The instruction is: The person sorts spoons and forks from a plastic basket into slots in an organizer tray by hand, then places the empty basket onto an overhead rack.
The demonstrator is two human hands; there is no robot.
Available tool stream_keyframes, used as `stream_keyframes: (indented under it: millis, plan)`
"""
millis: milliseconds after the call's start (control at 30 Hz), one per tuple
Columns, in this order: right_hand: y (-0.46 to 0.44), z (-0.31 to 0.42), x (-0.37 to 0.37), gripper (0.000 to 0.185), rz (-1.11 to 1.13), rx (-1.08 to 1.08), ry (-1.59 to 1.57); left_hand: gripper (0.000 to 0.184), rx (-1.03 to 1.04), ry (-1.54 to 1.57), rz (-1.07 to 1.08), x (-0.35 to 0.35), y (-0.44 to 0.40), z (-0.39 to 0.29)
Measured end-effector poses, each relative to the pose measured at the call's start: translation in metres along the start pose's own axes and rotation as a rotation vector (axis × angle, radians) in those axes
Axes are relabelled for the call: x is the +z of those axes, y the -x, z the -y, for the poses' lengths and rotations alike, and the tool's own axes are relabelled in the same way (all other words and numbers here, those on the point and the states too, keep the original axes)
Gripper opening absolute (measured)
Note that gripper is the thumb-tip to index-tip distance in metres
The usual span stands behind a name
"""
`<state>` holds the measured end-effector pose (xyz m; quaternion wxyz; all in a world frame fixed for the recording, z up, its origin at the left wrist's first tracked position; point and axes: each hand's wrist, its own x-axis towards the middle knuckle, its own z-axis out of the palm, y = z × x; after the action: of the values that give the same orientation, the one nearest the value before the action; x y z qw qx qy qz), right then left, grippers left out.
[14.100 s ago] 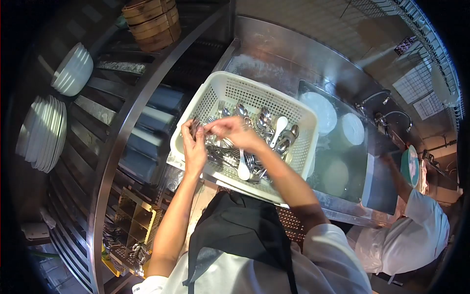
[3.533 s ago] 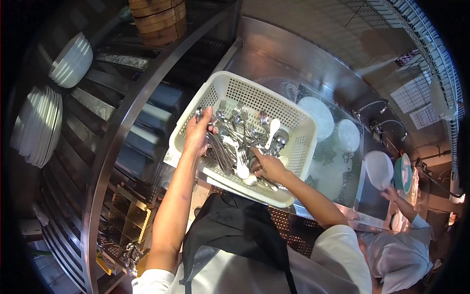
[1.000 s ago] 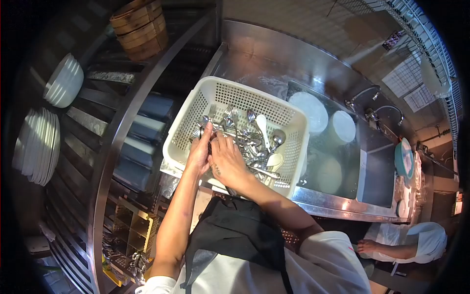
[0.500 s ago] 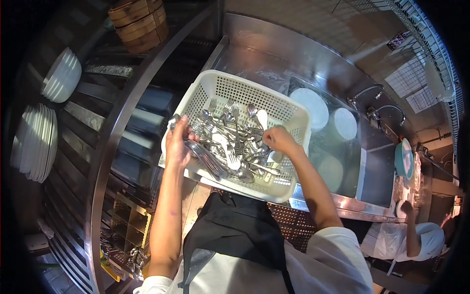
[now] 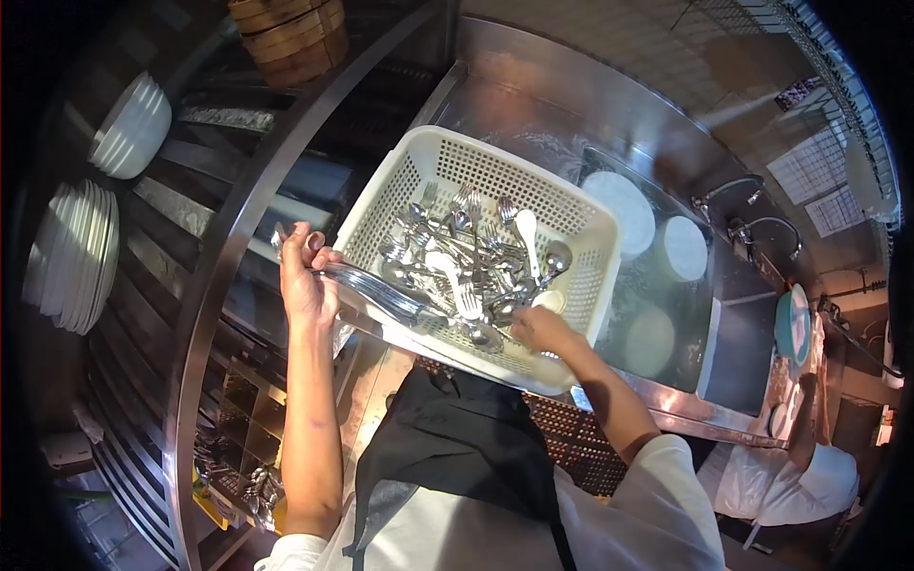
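My left hand (image 5: 309,276) is closed around a bundle of metal cutlery (image 5: 376,293), raised at the left rim of a white perforated basket (image 5: 519,152). The bundle's handles reach over the basket's near left side. Forks, spoons and a few white spoons (image 5: 528,236) lie in a loose pile inside. Low in the basket's right part, my right hand (image 5: 545,331) has its fingers bent down at the cutlery, beside a pale round spoon (image 5: 549,302). Its fingertips are hidden, so what it holds cannot be made out.
Behind and right, a sink (image 5: 657,314) holds white plates (image 5: 619,209) in water. Two taps (image 5: 771,224) are on the wall. Left stands a metal rack (image 5: 228,257) with bowls (image 5: 131,128) and stacked plates (image 5: 74,257). A co-worker (image 5: 785,481) is at the far right.
The cutlery bundle has moved left with my left hand, out over the basket's rim. My right hand, earlier beside the left, has moved right and then lower in the basket.
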<state>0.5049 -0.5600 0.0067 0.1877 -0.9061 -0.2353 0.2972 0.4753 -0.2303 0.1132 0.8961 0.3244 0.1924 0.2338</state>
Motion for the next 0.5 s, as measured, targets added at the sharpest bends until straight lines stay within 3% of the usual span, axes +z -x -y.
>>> stream_keyframes:
  millis: [167,267,400,500]
  plan:
    - [0.037,0.017,-0.070,0.020,-0.047,0.220,0.187,0.015,0.022,0.013,0.041,-0.022,0.011,-0.024]
    - [0.056,0.021,-0.091,0.019,-0.123,0.306,0.120,0.015,0.078,0.019,0.013,-0.029,0.019,-0.036]
    - [0.052,0.004,-0.087,0.020,-0.148,0.255,0.042,0.016,0.097,0.040,0.018,-0.037,0.028,-0.045]
    - [0.043,0.000,-0.068,0.025,-0.336,0.161,0.046,0.017,0.098,0.037,0.002,-0.042,0.037,-0.049]
